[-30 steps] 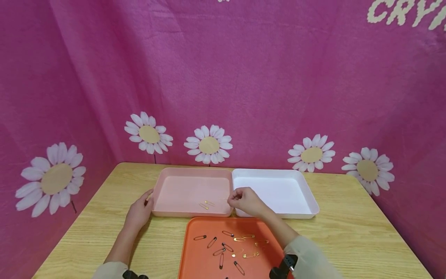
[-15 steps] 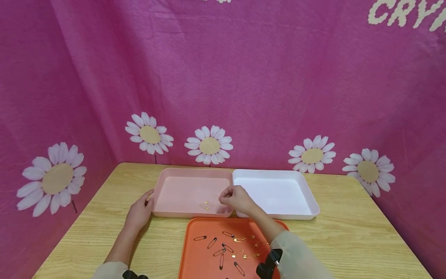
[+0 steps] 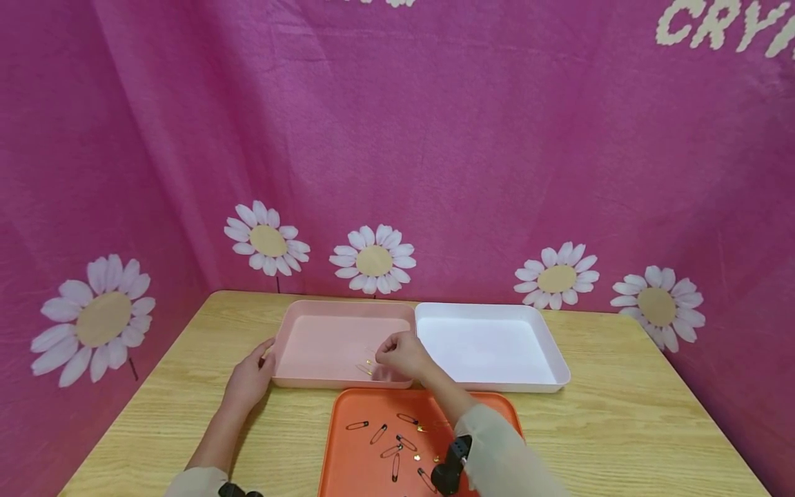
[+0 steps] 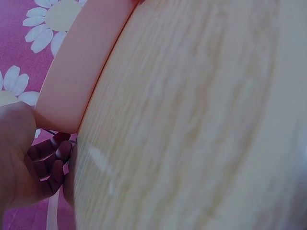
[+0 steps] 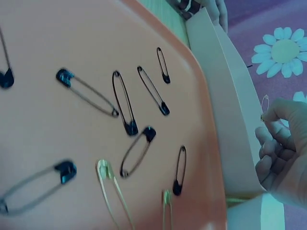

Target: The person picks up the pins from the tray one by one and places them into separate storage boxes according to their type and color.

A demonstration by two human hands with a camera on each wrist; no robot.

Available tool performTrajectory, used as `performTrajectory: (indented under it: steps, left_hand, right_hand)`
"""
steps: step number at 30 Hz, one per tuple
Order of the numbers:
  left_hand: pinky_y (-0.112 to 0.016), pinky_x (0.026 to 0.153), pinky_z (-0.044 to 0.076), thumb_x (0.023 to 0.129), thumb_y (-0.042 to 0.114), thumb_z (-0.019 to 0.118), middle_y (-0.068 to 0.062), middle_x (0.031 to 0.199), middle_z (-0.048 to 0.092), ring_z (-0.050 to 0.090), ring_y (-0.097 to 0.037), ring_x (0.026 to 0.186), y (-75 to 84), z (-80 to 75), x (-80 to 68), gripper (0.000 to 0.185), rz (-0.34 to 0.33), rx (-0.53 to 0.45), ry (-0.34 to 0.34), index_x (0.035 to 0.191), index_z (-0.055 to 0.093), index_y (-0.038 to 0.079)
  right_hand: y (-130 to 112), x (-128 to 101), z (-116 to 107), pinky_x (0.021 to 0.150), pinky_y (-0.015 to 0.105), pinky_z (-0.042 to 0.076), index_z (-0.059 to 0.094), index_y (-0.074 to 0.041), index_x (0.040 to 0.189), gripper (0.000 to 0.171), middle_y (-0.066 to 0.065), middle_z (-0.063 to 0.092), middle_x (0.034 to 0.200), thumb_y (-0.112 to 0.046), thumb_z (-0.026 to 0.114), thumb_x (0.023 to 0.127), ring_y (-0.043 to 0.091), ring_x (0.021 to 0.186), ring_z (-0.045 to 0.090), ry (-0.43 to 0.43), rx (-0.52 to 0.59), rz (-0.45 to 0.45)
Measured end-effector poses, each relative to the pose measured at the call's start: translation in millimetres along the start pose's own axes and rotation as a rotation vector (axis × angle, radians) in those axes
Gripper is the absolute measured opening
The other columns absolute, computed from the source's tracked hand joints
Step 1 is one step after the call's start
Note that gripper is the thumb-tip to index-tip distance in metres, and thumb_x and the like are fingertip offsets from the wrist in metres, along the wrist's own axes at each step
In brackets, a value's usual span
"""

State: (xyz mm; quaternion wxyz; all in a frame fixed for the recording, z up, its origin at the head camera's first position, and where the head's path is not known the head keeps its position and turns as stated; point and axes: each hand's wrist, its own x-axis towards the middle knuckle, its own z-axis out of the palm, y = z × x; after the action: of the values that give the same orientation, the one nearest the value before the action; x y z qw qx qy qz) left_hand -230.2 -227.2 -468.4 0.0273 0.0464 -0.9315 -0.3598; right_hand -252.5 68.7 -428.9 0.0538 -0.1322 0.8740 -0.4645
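My right hand (image 3: 404, 353) is over the right part of the pink tray (image 3: 319, 338), thumb and forefinger pinching a gold safety pin (image 5: 266, 103). In the pink tray, just left of those fingertips, lie a few gold safety pins (image 3: 364, 369), partly hard to make out. My left hand (image 3: 247, 381) rests against the tray's left wall, its fingers loosely bent in the left wrist view. Nearer to me is an orange tray (image 3: 350, 462) with several black safety pins (image 5: 152, 91) and gold safety pins (image 5: 114, 194); my right forearm hides some of them.
To the right of the pink tray, side by side with it, stands a white tray (image 3: 491, 345). All three trays are on a wooden table (image 3: 627, 414). A pink curtain (image 3: 459, 152) with printed daisies hangs behind and at the sides.
My right hand has moved left, from the seam between the pink and white trays to over the pink tray, still pinching the gold safety pin. My left hand has stayed put.
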Motion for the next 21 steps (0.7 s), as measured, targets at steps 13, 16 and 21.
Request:
performTrajectory:
  steps: [13, 16, 21]
  left_hand:
    - [-0.049, 0.086, 0.042, 0.099, 0.023, 0.038, -0.023, 0.107, 0.060, 0.054, -0.032, 0.093, 0.2, 0.9, 0.4, 0.045, 0.006, -0.013, 0.010, 0.140, 0.040, 0.004]
    - [-0.050, 0.087, 0.042, 0.099, 0.023, 0.038, -0.023, 0.108, 0.060, 0.054, -0.032, 0.094, -1.1, 0.9, 0.4, 0.045, 0.004, -0.010, 0.013, 0.140, 0.040, 0.004]
    - [-0.048, 0.085, 0.042, 0.099, 0.022, 0.039, -0.022, 0.104, 0.061, 0.055, -0.031, 0.091, -1.2, 1.6, 1.6, 0.045, 0.012, -0.009, 0.022, 0.139, 0.041, 0.004]
  right_hand:
    - [2, 11, 20, 0.046, 0.021, 0.035, 0.069, -0.004, 0.066, 0.015, 0.005, 0.064, 0.058, -0.011, 0.065, 0.079, 0.009, 0.051, 0.048, 0.025, -0.145, 0.079]
    - [3, 12, 23, 0.046, 0.021, 0.034, 0.069, -0.004, 0.066, 0.017, 0.005, 0.065, 0.059, -0.012, 0.066, 0.080, 0.010, 0.051, 0.047, 0.023, -0.168, 0.095]
    - [2, 10, 26, 0.047, 0.022, 0.035, 0.067, -0.004, 0.066, 0.016, 0.004, 0.065, 0.060, -0.012, 0.065, 0.080, 0.011, 0.051, 0.047, -0.002, -0.187, 0.108]
